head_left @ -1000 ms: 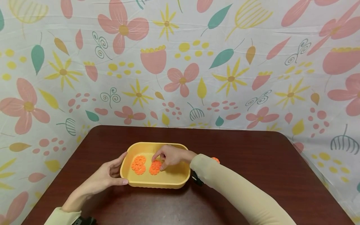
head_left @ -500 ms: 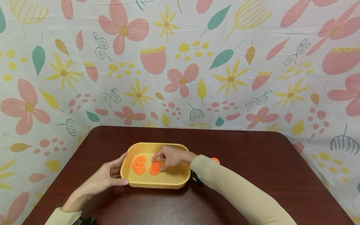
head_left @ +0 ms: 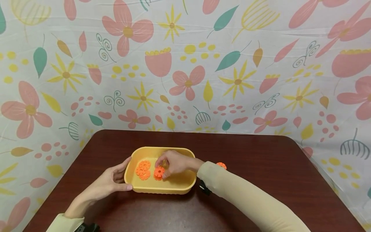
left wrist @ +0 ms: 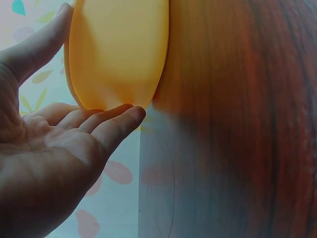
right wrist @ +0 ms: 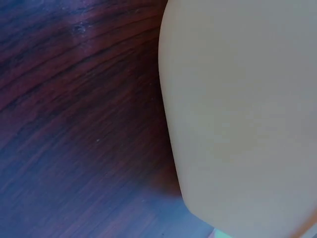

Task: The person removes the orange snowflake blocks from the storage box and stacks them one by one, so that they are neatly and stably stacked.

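Note:
A yellow plastic tub (head_left: 176,185) stands on the dark table, with orange notched discs inside. My left hand (head_left: 108,181) holds its left end, the thumb at the near corner and the fingers at the far one. In the left wrist view the fingertips (left wrist: 136,113) meet the tub's end wall (left wrist: 119,74). My right hand (head_left: 176,162) reaches into the tub and pinches an orange disc (head_left: 159,171) between thumb and fingers, over another disc. Several more orange discs (head_left: 144,170) lie overlapping at the tub's left.
Another orange disc (head_left: 221,165) lies on the table (head_left: 246,151) right of the tub, partly hidden by the right sleeve (head_left: 232,183). A flower-patterned cloth (head_left: 185,106) hangs behind the table. A large pale surface (right wrist: 237,114) fills most of the right wrist view.
The right fingers have shifted slightly left and closed on the top disc, which now stands out from the one below. The left hand and the tub stay put.

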Available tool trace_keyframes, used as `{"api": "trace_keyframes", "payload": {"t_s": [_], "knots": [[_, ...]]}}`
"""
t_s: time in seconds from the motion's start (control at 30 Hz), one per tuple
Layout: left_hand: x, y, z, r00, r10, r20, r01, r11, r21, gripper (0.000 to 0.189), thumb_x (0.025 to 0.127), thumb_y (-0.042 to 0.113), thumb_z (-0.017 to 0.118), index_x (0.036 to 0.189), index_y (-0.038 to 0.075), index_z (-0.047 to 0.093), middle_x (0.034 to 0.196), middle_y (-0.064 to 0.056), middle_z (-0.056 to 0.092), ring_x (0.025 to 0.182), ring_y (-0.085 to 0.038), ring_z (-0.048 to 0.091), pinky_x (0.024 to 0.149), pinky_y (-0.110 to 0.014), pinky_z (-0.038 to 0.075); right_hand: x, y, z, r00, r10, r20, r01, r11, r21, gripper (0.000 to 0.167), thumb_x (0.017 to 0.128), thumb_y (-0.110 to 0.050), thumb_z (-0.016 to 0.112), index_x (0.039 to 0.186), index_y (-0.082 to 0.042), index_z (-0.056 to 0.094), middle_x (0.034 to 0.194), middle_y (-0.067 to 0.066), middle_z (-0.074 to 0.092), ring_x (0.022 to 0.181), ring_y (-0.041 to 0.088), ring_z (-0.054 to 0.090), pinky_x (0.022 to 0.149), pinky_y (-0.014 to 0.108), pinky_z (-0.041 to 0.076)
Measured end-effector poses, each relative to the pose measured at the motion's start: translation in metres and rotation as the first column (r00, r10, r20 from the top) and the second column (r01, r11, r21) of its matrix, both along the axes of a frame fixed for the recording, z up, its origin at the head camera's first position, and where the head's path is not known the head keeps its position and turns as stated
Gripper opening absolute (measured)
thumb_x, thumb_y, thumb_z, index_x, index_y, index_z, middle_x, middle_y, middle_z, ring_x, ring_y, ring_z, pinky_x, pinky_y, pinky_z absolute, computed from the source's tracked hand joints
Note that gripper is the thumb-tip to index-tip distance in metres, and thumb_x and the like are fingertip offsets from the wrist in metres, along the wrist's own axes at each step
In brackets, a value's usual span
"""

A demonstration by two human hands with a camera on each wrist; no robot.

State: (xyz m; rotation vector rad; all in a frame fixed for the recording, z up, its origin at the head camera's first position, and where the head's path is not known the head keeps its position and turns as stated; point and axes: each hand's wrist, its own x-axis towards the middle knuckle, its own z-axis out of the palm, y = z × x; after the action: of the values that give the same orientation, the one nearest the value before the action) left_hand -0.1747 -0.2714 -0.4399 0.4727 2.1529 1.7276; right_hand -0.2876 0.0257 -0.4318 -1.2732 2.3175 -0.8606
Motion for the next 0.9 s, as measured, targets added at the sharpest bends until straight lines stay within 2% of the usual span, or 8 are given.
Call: {"api": "trace_keyframes", "payload": {"t_s": [0.13,0.27,0.37,0.53,0.77,0.9], "knots": [[0.0,0.0,0.0,1.0,0.0,0.01,0.0,1.0,0.005,0.103,0.094,0.004,0.079,0.168,-0.001,0.008,0.17,-0.028,0.014,0.145,-0.051,0.038,0.097,-0.031,0.055,0.001,0.001,0.001,1.0,-0.004,0.021,0.004,1.0,0.001,0.039,0.077,-0.001,0.091,0.114,-0.008,0.079,0.089,0.003,0.069,0.064,0.013,0.048,0.062,0.021,0.039],[0.0,0.0,0.0,1.0,0.001,0.008,-0.001,1.0,0.006,0.103,0.094,0.004,0.079,0.168,-0.001,0.008,0.171,-0.027,0.013,0.145,-0.051,0.037,0.098,-0.03,0.054,0.001,0.002,0.003,0.999,-0.018,0.045,0.018,1.0,-0.01,0.041,0.078,0.001,0.09,0.115,-0.009,0.079,0.09,-0.002,0.068,0.064,0.012,0.048,0.062,0.02,0.04],[0.0,0.0,0.0,1.0,0.002,0.005,-0.002,1.0,0.008,0.103,0.093,0.004,0.079,0.168,-0.001,0.008,0.171,-0.027,0.012,0.146,-0.051,0.036,0.098,-0.03,0.054,0.001,0.004,0.004,0.997,-0.024,0.069,0.026,0.999,-0.025,0.041,0.078,0.002,0.089,0.116,-0.008,0.078,0.087,0.0,0.067,0.064,0.012,0.048,0.062,0.021,0.04],[0.0,0.0,-0.001,1.0,0.001,0.002,-0.001,1.0,0.014,0.103,0.094,0.003,0.079,0.168,0.0,0.008,0.171,-0.027,0.012,0.145,-0.051,0.037,0.097,-0.03,0.055,0.0,0.008,0.005,0.995,-0.032,0.097,0.036,0.998,-0.044,0.04,0.079,0.003,0.089,0.117,-0.007,0.078,0.094,-0.003,0.069,0.065,0.012,0.047,0.063,0.021,0.04],[0.001,-0.001,-0.002,1.0,0.001,0.007,-0.001,1.0,0.016,0.103,0.094,0.003,0.079,0.168,0.0,0.008,0.17,-0.028,0.015,0.144,-0.051,0.039,0.096,-0.032,0.056,-0.001,0.015,0.014,0.991,-0.035,0.129,0.045,0.996,-0.074,0.04,0.078,0.0,0.092,0.114,-0.008,0.078,0.092,-0.002,0.07,0.067,0.013,0.053,0.064,0.022,0.043],[0.001,-0.001,-0.001,1.0,0.003,0.007,-0.003,1.0,0.01,0.103,0.093,0.004,0.079,0.168,0.001,0.009,0.169,-0.029,0.016,0.144,-0.051,0.04,0.096,-0.032,0.056,0.0,0.022,0.022,0.993,-0.034,0.115,0.044,0.995,-0.09,0.039,0.077,-0.004,0.093,0.114,-0.008,0.079,0.099,-0.002,0.073,0.075,0.018,0.058,0.069,0.023,0.046]]}}
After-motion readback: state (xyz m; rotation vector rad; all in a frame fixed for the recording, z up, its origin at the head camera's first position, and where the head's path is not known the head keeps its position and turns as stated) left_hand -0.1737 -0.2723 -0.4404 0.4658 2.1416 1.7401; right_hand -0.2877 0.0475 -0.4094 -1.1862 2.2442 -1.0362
